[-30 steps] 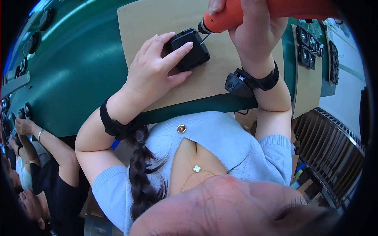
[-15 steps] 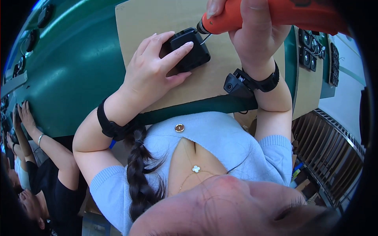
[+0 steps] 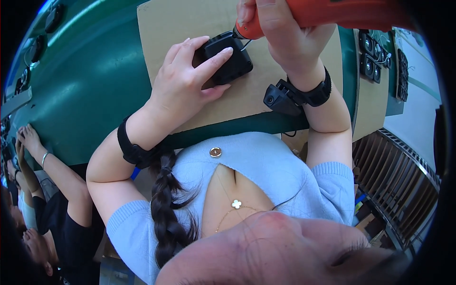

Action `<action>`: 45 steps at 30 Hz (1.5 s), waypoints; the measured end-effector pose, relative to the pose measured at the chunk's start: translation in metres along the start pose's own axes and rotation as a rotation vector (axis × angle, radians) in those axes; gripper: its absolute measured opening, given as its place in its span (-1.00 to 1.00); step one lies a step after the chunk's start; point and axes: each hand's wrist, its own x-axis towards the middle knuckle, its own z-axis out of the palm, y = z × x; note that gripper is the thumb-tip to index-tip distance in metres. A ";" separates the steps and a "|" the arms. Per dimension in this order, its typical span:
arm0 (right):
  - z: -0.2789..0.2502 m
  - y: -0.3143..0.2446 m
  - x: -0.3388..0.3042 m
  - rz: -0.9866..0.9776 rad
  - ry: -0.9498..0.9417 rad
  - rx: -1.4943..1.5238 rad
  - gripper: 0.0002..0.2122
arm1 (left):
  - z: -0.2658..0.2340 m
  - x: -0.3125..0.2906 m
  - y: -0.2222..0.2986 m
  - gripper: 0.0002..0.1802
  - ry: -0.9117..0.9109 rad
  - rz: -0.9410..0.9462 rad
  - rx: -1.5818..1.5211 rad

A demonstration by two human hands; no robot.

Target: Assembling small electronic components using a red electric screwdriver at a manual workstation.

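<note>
A square black plastic housing (image 3: 232,64) with a short grey cable (image 3: 246,45) lies on a cardboard sheet (image 3: 278,95). My left hand (image 3: 187,71) grips it from the left, index finger laid across the top, thumb along the near side. In my right hand (image 3: 289,35) is a red electric screwdriver (image 3: 332,13), held nearly level. Its dark tip meets the far right corner of the housing, near where the cable comes out. Whether a screw sits under the tip is hidden.
A green work table (image 3: 90,95) spreads to the left. Black speaker units (image 3: 368,54) with cables lie on another cardboard sheet (image 3: 373,102) at the right. A slatted rack (image 3: 396,178) stands lower right. Co-workers' arms (image 3: 59,171) rest along the table at the left.
My right hand and the screwdriver have moved left and slightly up, so the tip sits further onto the housing's corner. My left hand keeps its hold with hardly any movement.
</note>
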 end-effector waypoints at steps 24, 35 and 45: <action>-0.010 -0.035 -0.041 0.152 0.233 0.066 -0.66 | 0.004 0.002 -0.005 -0.33 0.044 0.013 0.006; 0.003 -0.035 -0.046 0.160 0.320 0.154 -0.63 | 0.001 -0.001 -0.004 -0.31 0.033 0.003 -0.012; -0.002 -0.025 -0.047 0.238 0.148 0.148 -0.64 | 0.003 -0.004 -0.007 -0.31 0.050 0.031 -0.001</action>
